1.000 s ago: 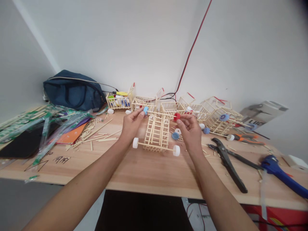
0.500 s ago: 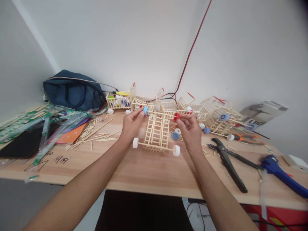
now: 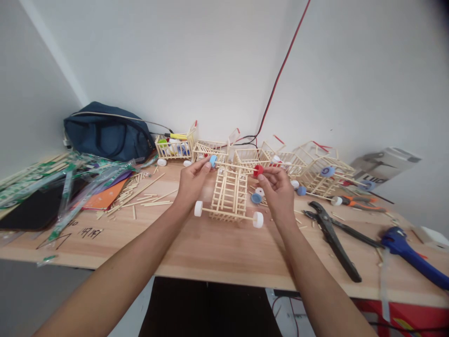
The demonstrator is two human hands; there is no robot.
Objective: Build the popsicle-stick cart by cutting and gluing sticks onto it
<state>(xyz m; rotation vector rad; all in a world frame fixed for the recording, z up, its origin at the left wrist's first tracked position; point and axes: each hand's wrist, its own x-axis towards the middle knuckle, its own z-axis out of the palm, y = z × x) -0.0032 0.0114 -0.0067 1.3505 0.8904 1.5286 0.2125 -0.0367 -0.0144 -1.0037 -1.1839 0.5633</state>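
A small cart of thin wooden sticks [image 3: 229, 192] is held between my hands, its slatted side facing me. My left hand [image 3: 192, 181] pinches a light blue bottle cap [image 3: 213, 161] at one end of the far axle stick. At the other end, my right hand [image 3: 278, 187] has its thumb and fingers closed on a red bottle cap [image 3: 258, 171]. The near axle carries a white cap [image 3: 198, 208] on the left and another white cap [image 3: 258, 219] on the right, both untouched. Loose caps, one of them blue [image 3: 256, 198], lie beside my right hand.
Several similar stick carts [image 3: 173, 147] line the wall. Cut sticks [image 3: 154, 202], plastic wrappers [image 3: 65, 201] and a dark blue bag [image 3: 108, 131] are on the left. Black-handled pliers [image 3: 331, 238], orange-handled pliers [image 3: 361, 202] and a blue glue gun [image 3: 407, 248] lie on the right.
Almost nothing differs. Both hands keep their pinch on the blue and red caps, and the cart stays in the same pose; the view shifts very slightly.
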